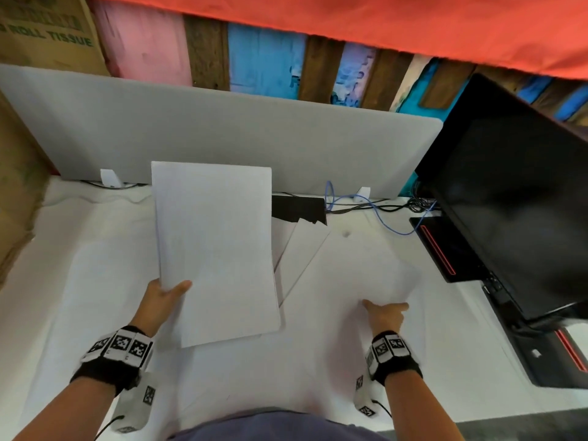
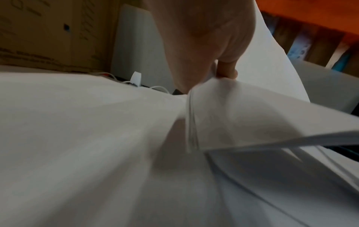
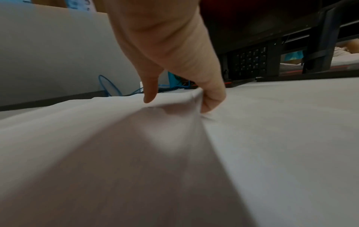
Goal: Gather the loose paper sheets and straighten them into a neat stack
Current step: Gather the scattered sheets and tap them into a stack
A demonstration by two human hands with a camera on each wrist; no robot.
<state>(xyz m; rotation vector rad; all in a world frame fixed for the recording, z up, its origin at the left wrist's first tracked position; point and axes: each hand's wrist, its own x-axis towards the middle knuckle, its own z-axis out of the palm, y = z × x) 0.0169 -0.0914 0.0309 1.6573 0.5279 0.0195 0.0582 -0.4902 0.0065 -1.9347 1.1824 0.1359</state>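
My left hand (image 1: 173,289) grips a bundle of white paper sheets (image 1: 216,249) by its near left edge, thumb on top, and holds it lifted and tilted over the table. The left wrist view shows the thumb (image 2: 226,70) pressed on the fanned bundle (image 2: 252,119). To the right, my right hand (image 1: 385,306) pinches the near edge of a loose white sheet (image 1: 375,268) lying on the table. In the right wrist view that sheet (image 3: 174,122) bulges up between the fingers (image 3: 211,102). More loose sheets (image 1: 302,249) lie partly hidden under the bundle.
A white cover lies over the table (image 1: 95,281). A grey divider panel (image 1: 222,135) runs along the back, with a blue cable (image 1: 375,208) and a black object (image 1: 299,208) at its foot. A dark monitor (image 1: 515,198) and black laptop (image 1: 445,246) stand right, cardboard boxes (image 1: 19,202) left.
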